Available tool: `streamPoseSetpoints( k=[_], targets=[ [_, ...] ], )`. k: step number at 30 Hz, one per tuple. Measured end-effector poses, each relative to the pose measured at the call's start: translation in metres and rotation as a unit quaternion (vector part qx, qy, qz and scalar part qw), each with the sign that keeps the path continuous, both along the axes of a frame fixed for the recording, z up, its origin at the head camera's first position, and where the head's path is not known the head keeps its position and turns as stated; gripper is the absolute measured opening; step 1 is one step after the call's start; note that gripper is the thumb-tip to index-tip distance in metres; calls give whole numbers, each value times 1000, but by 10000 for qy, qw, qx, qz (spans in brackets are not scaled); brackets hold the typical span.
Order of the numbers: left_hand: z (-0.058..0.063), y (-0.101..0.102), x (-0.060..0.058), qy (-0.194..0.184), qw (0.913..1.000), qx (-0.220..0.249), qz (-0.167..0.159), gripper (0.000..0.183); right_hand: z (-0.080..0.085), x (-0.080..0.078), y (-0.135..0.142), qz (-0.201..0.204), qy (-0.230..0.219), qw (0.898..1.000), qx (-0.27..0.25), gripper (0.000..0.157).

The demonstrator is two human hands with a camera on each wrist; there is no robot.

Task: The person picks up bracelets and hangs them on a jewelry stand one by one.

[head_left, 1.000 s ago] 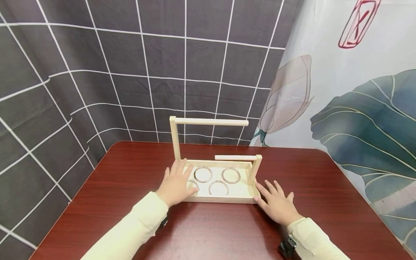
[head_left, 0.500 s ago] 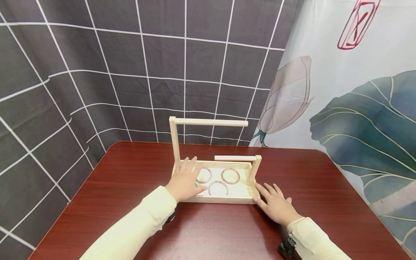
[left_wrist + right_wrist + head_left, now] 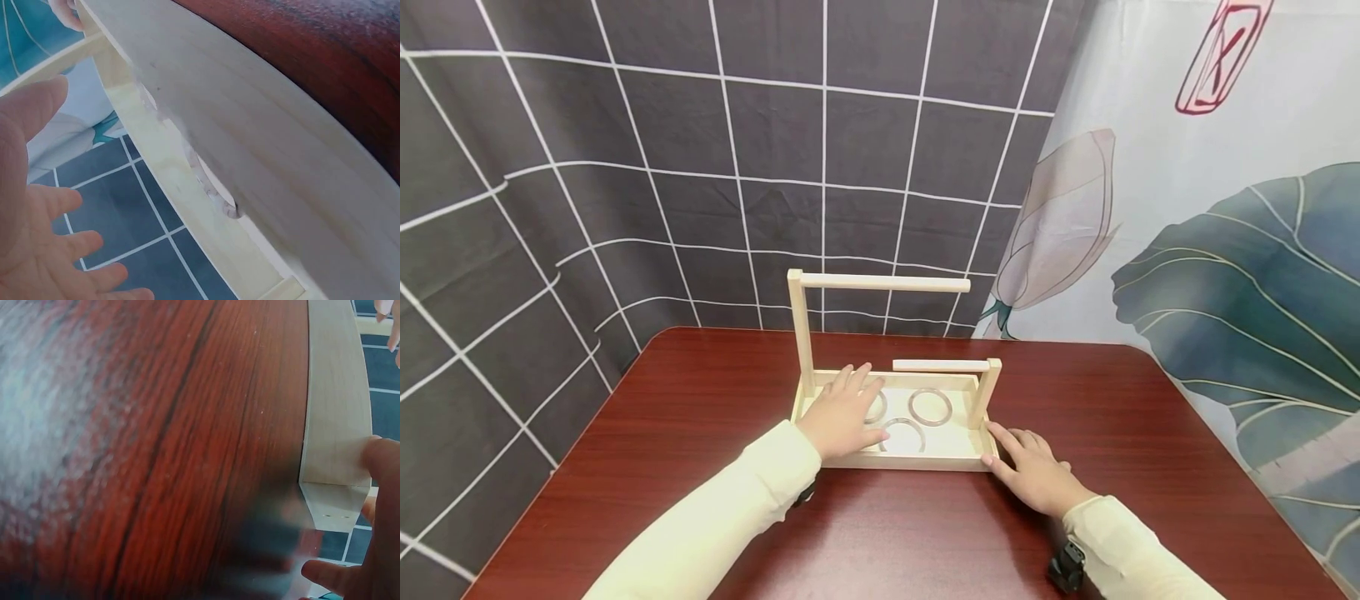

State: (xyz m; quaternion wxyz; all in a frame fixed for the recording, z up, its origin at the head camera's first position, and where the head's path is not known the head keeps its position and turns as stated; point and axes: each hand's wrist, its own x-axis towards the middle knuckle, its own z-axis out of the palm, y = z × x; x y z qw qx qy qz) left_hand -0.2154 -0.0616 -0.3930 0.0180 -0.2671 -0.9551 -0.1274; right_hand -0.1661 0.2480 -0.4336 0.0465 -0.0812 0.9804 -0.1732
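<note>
Pale wooden tray (image 3: 917, 462)'s lying left-to-right, visible rings (image 3: 911, 407) just right of that wide-spread left hand (image 3: 842, 417), loose-fingered right hand (image 3: 1037, 475) touching the right end.

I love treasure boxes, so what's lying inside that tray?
The tray holds one ring in full view, a second ring partly hidden by the front wall, and a third ring partly covered by the left hand. Anything else under that hand can't be seen.

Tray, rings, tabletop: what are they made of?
Tray: looks like bare pale wood, matte; faint grain shows.
Rings: smooth, pale pinkish; possibly plastic, glass or stone, can't tell.
Tabletop: glossy red-brown, dark grain streaks and glare; wood or wood-look laminate, unclear.
</note>
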Motion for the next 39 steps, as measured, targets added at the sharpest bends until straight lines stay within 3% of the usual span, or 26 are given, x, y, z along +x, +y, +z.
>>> streamPoseSetpoints(
  k=[6,16,25,39],
  targets=[
    [2,6,-6,-24,9998,-81,-197,76,1,0,1,62,-127,9999,-46,64],
    [-2,17,-16,23,9973,-450,-577,78,-1,1,3,303,155,9993,-148,61],
    [3,26,-21,-380,9945,-681,-698,80,-1,0,3,241,91,9996,-143,62],
    [0,34,-28,-510,9866,-1211,-966,78,-6,-1,3,74,125,9999,-52,63]
  ],
)
